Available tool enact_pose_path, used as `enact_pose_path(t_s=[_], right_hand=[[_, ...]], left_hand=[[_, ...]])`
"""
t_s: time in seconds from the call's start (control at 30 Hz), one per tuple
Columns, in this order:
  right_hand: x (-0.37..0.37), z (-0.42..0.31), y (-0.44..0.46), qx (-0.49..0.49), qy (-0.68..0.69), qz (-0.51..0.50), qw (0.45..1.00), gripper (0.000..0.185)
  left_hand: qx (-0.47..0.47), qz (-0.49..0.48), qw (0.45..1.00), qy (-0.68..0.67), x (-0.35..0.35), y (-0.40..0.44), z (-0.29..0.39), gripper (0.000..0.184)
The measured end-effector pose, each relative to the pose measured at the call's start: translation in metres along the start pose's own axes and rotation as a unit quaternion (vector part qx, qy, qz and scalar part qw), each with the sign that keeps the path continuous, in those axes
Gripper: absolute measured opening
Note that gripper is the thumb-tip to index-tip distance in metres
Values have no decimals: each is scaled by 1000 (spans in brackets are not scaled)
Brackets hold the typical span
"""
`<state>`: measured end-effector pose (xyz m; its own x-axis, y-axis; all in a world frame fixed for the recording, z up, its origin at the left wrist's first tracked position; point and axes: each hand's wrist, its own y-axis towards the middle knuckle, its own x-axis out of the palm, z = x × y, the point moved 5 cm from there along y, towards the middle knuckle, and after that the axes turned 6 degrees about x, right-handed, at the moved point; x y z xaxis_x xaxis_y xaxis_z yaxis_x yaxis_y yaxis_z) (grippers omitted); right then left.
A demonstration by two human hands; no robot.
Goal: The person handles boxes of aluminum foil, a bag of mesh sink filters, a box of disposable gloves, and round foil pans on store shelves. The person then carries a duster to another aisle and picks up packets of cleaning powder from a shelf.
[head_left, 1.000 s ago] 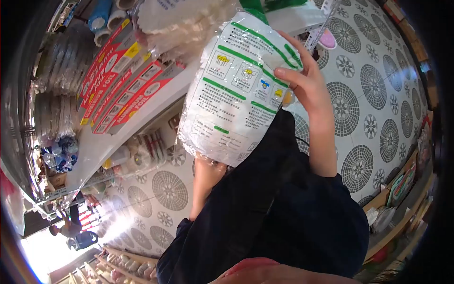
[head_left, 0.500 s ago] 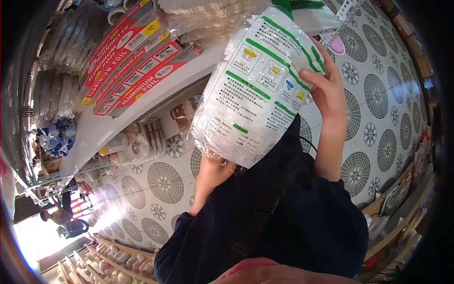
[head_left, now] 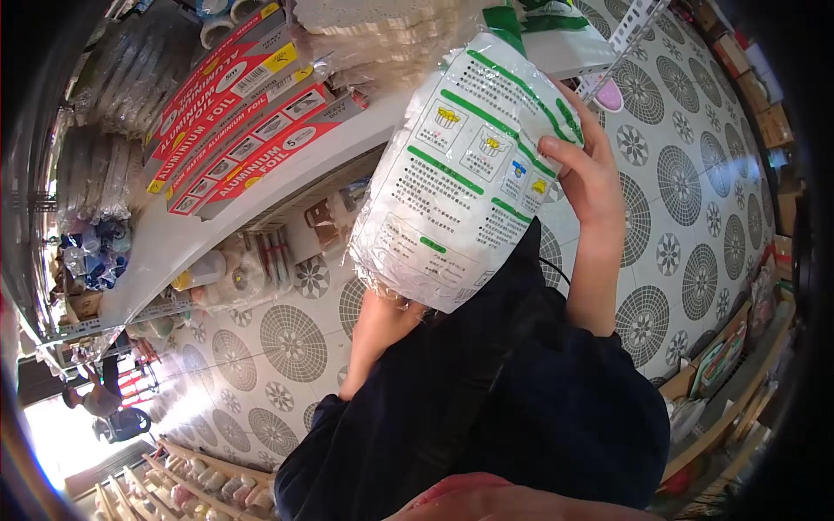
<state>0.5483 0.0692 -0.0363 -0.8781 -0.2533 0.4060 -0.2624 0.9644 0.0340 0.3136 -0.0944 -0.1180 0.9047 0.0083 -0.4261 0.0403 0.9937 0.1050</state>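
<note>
A white plastic packet (head_left: 460, 187) with green bars, small printed drawings and lines of text is held tilted in front of my body. My right hand (head_left: 591, 169) grips its upper right edge, the thumb on the printed face and the other fingers behind. At the lower left end, my left hand (head_left: 387, 321) holds the packet from below; most of its fingers are hidden beneath the crinkled wrapping. Just beyond the packet's top, a green package (head_left: 552, 16) lies on the shelf end.
Red aluminium foil boxes (head_left: 252, 148) lie on the white shelf (head_left: 287, 178) at left, beside plastic-wrapped stacks (head_left: 130, 69). Bagged goods (head_left: 234, 269) sit on a lower shelf. Patterned tiles (head_left: 295, 339) cover the floor. A person (head_left: 95, 399) is far off at lower left; wooden racks (head_left: 730, 408) stand at right.
The packet and both hands have shifted slightly left and down in view. More of the green package behind now shows. My hold on the packet is unchanged.
</note>
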Motion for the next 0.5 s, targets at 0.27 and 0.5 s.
enact_pose_path(t_s=[0.27, 0.5], right_hand=[[1, 0, 1, -12, -8, 2, 1000, 60], [4, 3, 1, -2, -11, -14, 1000, 58]], left_hand=[[-44, 15, 996, -72, 4, -2, -18, 45], [-51, 34, 995, -83, 0, 5, -13, 47]])
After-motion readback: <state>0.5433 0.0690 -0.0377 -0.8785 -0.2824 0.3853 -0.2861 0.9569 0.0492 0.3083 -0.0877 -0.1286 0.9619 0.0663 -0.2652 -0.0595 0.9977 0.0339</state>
